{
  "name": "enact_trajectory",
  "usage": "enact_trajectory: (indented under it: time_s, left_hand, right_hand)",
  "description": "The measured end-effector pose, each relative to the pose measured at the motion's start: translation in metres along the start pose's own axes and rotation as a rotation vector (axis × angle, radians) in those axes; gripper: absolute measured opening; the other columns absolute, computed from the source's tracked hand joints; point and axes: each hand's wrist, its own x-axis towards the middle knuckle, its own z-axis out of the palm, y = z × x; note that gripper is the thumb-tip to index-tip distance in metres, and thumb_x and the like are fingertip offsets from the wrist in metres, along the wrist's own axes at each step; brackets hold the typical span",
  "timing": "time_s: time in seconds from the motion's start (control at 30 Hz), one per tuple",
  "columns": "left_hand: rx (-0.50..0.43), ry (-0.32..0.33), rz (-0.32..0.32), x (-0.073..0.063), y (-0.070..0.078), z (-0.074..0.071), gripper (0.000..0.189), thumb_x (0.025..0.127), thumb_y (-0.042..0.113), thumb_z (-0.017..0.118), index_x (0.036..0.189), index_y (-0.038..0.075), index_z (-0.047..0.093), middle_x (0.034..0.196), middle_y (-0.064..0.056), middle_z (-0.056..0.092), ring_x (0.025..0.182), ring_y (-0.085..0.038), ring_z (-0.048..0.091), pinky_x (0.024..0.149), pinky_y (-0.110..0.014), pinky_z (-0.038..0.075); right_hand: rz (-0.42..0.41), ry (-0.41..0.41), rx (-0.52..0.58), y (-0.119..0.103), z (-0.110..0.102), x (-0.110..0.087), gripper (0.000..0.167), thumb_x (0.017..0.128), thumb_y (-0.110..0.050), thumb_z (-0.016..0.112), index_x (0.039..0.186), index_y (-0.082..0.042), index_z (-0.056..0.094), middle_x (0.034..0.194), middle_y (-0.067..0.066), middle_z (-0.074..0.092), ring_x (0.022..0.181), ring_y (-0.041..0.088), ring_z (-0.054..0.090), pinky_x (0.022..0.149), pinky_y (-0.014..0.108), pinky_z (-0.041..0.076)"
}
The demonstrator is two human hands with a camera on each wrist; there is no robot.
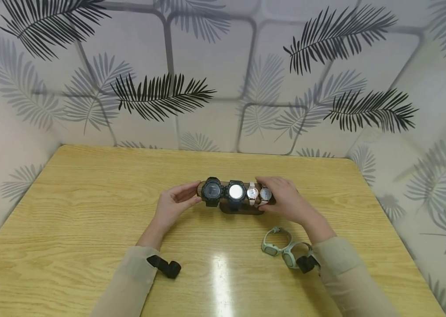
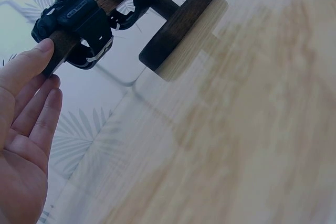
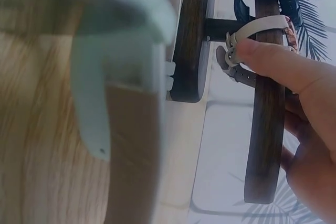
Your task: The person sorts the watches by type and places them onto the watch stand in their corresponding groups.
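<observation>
A dark wooden watch stand (image 2: 178, 27) has a crossbar raised over an oval base. Along the bar sit two bulky dark sports watches (image 1: 212, 190) on the left, a small white-strapped watch (image 1: 252, 193), and a small watch with a grey strap (image 1: 265, 193) at the right. My left hand (image 1: 170, 207) pinches the bar's left end between thumb and fingers. Around the grey-strapped watch curls my right hand (image 1: 288, 200). In the right wrist view, its thumb presses beside the strap buckles, its fingers behind the bar; the bar's bare end (image 3: 262, 150) sticks out below.
Two pale green watches (image 1: 276, 242) lie on the wooden table (image 1: 88, 220) near my right forearm, one overlapping the black wrist camera in the head view. Behind the table's far edge hangs a leaf-patterned backdrop (image 1: 211, 57).
</observation>
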Motion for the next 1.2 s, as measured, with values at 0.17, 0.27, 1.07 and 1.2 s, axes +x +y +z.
enact_trajectory:
  time_s: [0.17, 0.27, 1.07, 1.2]
  left_hand:
    - [0.003, -0.003, -0.003, 0.0, 0.0, -0.001, 0.042, 0.084, 0.0, 0.071, 0.126, 0.001, 0.062, 0.127, -0.015, 0.059, 0.116, -0.023, 0.058, 0.091, -0.029, 0.051]
    - [0.004, -0.008, 0.005, 0.001, 0.001, -0.001, 0.043, 0.084, 0.001, 0.072, 0.126, 0.001, 0.062, 0.127, -0.016, 0.059, 0.116, -0.023, 0.058, 0.091, -0.029, 0.051]
    - [0.025, 0.003, 0.011, 0.005, -0.016, -0.004, 0.043, 0.084, 0.006, 0.073, 0.126, 0.005, 0.063, 0.127, -0.012, 0.06, 0.116, -0.021, 0.058, 0.091, -0.029, 0.051]
    - [0.02, 0.003, 0.015, 0.006, -0.02, -0.005, 0.043, 0.084, 0.007, 0.073, 0.126, 0.006, 0.064, 0.127, -0.012, 0.061, 0.116, -0.021, 0.058, 0.091, -0.029, 0.051]
  right_hand:
    - [-0.002, 0.005, -0.005, -0.003, 0.0, 0.002, 0.079, 0.073, -0.017, 0.085, 0.138, 0.0, 0.045, 0.131, 0.019, 0.054, 0.122, 0.036, 0.047, 0.105, 0.056, 0.033]
    - [0.0, -0.004, -0.006, -0.004, -0.001, 0.003, 0.079, 0.073, -0.016, 0.085, 0.138, 0.001, 0.044, 0.132, 0.02, 0.053, 0.122, 0.036, 0.047, 0.105, 0.056, 0.033]
    - [0.05, 0.005, -0.07, -0.009, 0.0, 0.001, 0.075, 0.075, -0.024, 0.083, 0.136, -0.002, 0.046, 0.129, 0.017, 0.056, 0.122, 0.035, 0.046, 0.103, 0.057, 0.032]
    - [0.053, 0.0, -0.07, -0.009, 0.0, -0.001, 0.08, 0.075, -0.026, 0.083, 0.14, -0.002, 0.043, 0.131, 0.018, 0.054, 0.123, 0.036, 0.045, 0.104, 0.058, 0.03]
